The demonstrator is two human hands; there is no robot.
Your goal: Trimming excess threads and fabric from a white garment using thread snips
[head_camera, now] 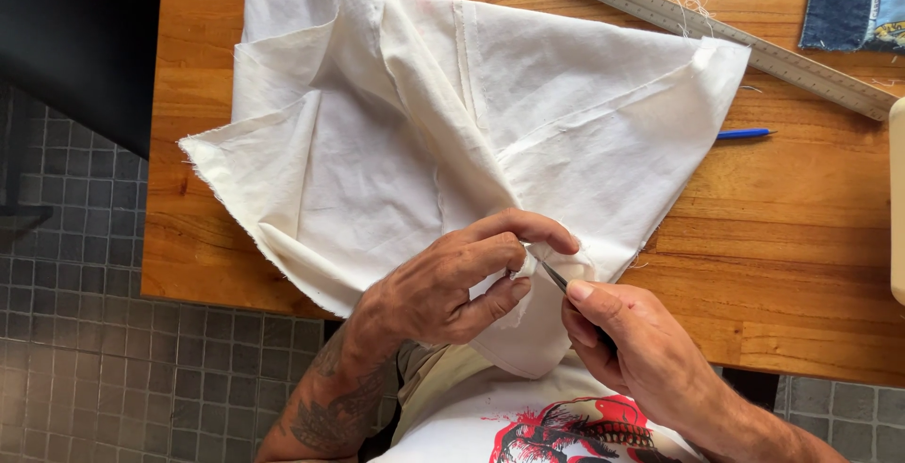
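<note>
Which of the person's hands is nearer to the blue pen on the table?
Right. The right hand sits below-left of the blue pen; the left hand is farther left, pinching the white cloth.

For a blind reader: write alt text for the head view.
Two hands work a cream fabric piece at a wooden table's near edge: the left hand pinches the cloth, the right hand holds a thin metal tool to it. A metal ruler and blue pen lie beyond.

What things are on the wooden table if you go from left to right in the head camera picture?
White cloth → metal ruler → blue pen → denim patch.
</note>
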